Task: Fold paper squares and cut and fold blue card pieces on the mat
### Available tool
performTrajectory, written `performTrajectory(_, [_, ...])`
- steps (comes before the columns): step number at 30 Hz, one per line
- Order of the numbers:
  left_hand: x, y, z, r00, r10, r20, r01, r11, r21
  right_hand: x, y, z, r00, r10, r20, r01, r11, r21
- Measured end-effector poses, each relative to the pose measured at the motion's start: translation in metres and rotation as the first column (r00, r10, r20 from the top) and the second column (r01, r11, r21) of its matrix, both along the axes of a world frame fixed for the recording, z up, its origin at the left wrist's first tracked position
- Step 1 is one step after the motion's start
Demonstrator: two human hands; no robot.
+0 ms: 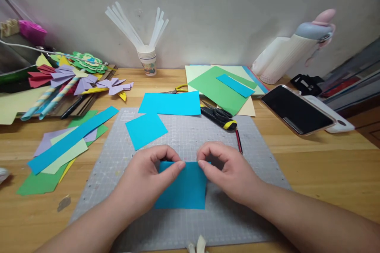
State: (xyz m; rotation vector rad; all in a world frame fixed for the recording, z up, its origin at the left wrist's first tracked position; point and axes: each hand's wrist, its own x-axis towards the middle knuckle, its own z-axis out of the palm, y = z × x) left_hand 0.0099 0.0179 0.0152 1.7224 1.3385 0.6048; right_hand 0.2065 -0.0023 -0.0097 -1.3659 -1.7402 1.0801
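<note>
A blue paper piece (pixel 187 189) is held over the grey cutting mat (pixel 118 221). My left hand (pixel 148 174) pinches its top edge between thumb and forefinger, left of the middle. At the same edge, further right, my right hand (pixel 227 170) pinches it too. Beyond my left hand lies a square blue paper (pixel 146 129), and behind that a wider blue rectangle (pixel 172 103) at the mat's back edge. A black and yellow cutter (pixel 216 118) and black-handled scissors (pixel 221 114) rest together to the right of the rectangle.
Paper strips and scraps (pixel 74 142) lie at left, with paper flowers (pixel 74 77) behind. A cup stack (pixel 147 61) holds white strips. Coloured sheets (pixel 219 91) are at the back. A phone (pixel 297 108) and a tilted bottle (pixel 297 51) stand at right.
</note>
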Motion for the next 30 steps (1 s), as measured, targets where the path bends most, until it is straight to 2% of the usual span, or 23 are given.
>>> performTrajectory(4, [-0.009,0.007,0.004,0.993,0.115,0.028,-0.113,0.991,-0.069,0.007,0.011,-0.003,0.979,-0.144,-0.146,0.125,0.983,-0.134])
performTrajectory(7, [-0.012,0.009,0.002,0.975,0.179,0.134,-0.151,0.969,-0.195,0.008,0.015,-0.005,0.935,-0.226,-0.274,0.192,0.97,-0.146])
performTrajectory(9, [-0.01,0.008,-0.002,0.959,0.191,0.21,-0.128,0.951,-0.28,0.007,0.013,-0.005,0.894,-0.198,-0.403,0.135,0.974,-0.179])
performTrajectory(11, [-0.007,0.006,-0.006,0.949,0.188,0.254,-0.1,0.941,-0.324,0.005,0.009,-0.005,0.869,-0.137,-0.475,0.023,0.971,-0.239])
performTrajectory(13, [-0.003,0.004,-0.008,0.953,0.173,0.251,-0.083,0.94,-0.331,0.001,0.004,-0.004,0.888,-0.096,-0.449,-0.052,0.951,-0.306])
performTrajectory(16, [0.001,0.002,-0.006,0.978,0.094,0.185,-0.046,0.967,-0.25,-0.004,-0.003,-0.004,0.921,-0.064,-0.384,-0.08,0.935,-0.346])
performTrajectory(19, [0.004,0.0,-0.004,0.993,-0.015,0.113,0.032,0.989,-0.148,-0.009,-0.007,-0.005,0.929,-0.022,-0.368,-0.118,0.928,-0.353])
performTrajectory(24, [0.005,-0.006,-0.006,0.988,-0.153,0.026,0.155,0.978,-0.142,-0.011,-0.01,-0.007,0.96,0.061,-0.274,-0.149,0.937,-0.315])
performTrajectory(30, [0.002,-0.006,-0.007,0.985,-0.173,-0.006,0.171,0.978,-0.119,-0.01,-0.007,-0.004,0.945,0.034,-0.325,-0.136,0.946,-0.295])
